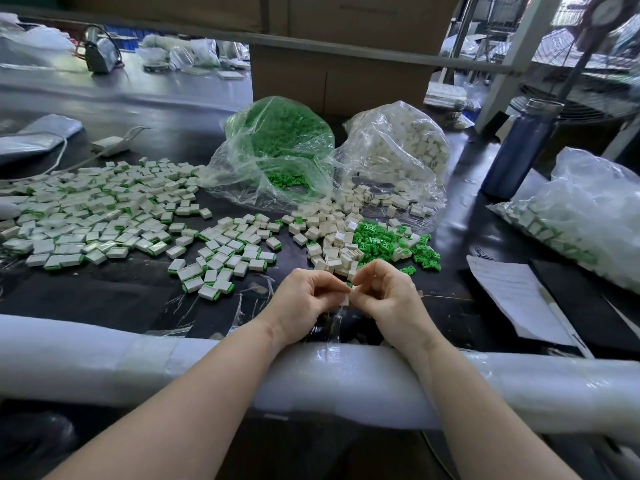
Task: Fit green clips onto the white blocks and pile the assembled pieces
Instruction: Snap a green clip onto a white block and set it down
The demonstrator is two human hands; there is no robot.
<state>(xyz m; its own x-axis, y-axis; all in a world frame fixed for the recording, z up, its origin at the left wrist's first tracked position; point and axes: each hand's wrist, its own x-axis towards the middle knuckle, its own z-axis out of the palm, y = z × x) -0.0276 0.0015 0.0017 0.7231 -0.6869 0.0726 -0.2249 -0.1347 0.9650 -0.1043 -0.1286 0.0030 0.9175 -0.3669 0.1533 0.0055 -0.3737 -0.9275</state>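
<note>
My left hand (309, 296) and right hand (380, 295) pinch one white block (345, 299) between them, near the loose green clips (388, 242); left of those clips lie many finished pieces (104, 216); plenty of bare blocks (329, 233) remain.

A factory assembly bench: bulk parts bags (277, 147), stacked cartons (339, 81).
</note>
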